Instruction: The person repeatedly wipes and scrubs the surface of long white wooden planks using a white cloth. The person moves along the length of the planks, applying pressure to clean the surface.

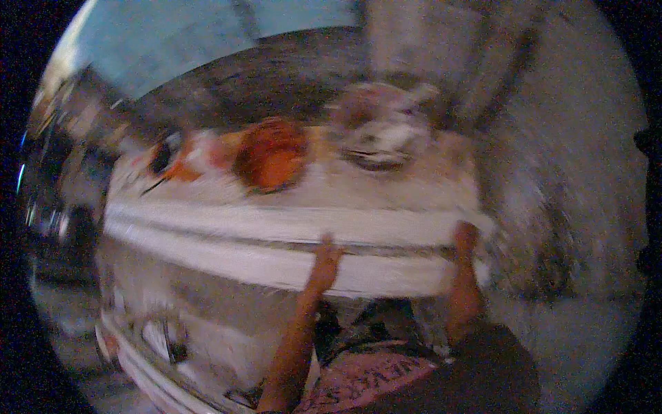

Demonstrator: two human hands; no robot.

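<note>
Motion blurs the whole picture. A long white, board-like front edge [227, 259] runs across in two bands with a dark gap between them. My left hand [325, 263] touches it right of the middle, its fingers near the gap. Close to the right end of the same edge is my right hand [467, 240], against the upper white band [393, 228]. Both hands are too smeared to show how their fingers are set.
Behind the bands is a pale tabletop [338, 190]. On it stand an orange-red round container [272, 155], a whitish heap-like thing [383, 131] and small orange and dark items [176, 162] at left. Grey wall [572, 103] rises at right.
</note>
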